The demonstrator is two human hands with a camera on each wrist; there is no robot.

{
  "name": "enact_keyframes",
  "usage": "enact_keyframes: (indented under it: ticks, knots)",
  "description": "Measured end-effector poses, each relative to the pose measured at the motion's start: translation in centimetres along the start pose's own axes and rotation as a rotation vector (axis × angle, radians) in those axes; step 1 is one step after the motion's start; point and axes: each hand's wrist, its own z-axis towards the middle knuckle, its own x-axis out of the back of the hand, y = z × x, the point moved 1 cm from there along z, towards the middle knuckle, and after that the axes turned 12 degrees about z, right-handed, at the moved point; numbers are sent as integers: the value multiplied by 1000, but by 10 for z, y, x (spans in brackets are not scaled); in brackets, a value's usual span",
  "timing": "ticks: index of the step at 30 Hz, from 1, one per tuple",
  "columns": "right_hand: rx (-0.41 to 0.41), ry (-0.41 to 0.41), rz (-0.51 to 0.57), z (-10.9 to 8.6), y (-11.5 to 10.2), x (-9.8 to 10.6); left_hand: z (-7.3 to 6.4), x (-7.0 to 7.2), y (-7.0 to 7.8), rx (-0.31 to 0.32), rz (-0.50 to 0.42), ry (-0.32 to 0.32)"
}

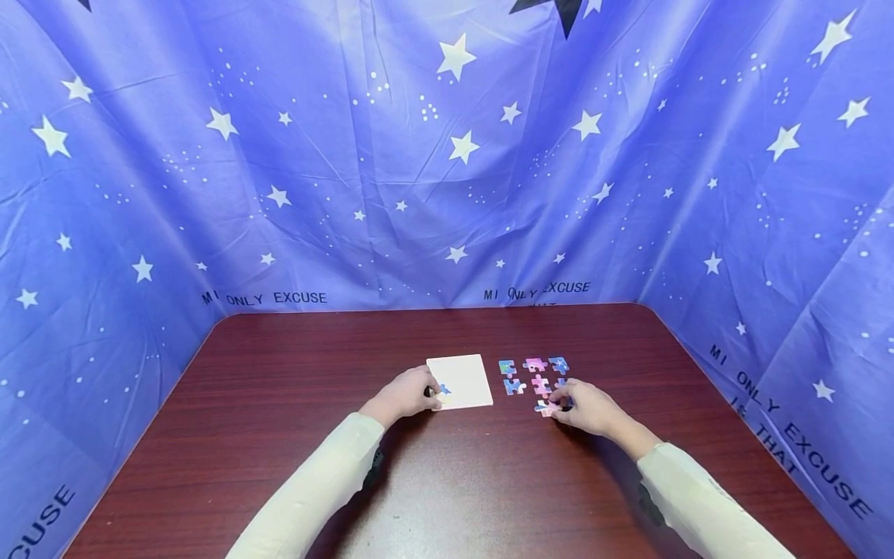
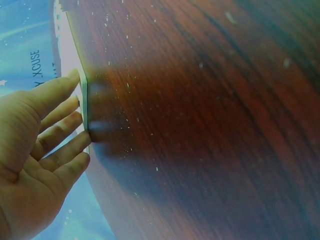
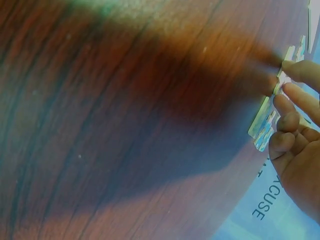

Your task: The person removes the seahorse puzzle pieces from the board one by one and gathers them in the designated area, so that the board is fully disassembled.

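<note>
A white square puzzle board (image 1: pixel 464 380) lies near the middle of the table. A small blue-and-yellow puzzle piece (image 1: pixel 444 390) sits at its near left corner. My left hand (image 1: pixel 410 392) is at this corner. In the left wrist view its thumb (image 2: pixel 65 85) and lightly bent fingers touch the board, spread along its edge. To the right, my right hand (image 1: pixel 590 405) pinches a pink-and-white puzzle piece (image 1: pixel 545 407) between thumb and index finger, low at the tabletop. Its other fingers curl in, as the right wrist view shows, and partly cover a blue puzzle piece (image 1: pixel 562 383).
Several loose puzzle pieces lie in rows right of the board, among them a blue-green one (image 1: pixel 506 367), a pink one (image 1: pixel 535 364) and a blue one (image 1: pixel 559 364). The dark red wooden table (image 1: pixel 335 341) meets a blue star-patterned curtain (image 1: pixel 391 155) at back and sides.
</note>
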Motion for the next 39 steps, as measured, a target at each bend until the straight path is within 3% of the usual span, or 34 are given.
enact_keyframes:
  ticks: [11,20,35,39]
  knots:
    - [-42,0,23,-1,-4,4,0,0,0,10,-20,2]
    - [15,10,35,4,-16,6,0,-1,-1,12,-35,5]
    - [29,-1,118,20,-37,-12,-1,0,0,10,-31,8]
    - [67,-6,111,25,-44,-19,-1,1,-1,5,-33,12]
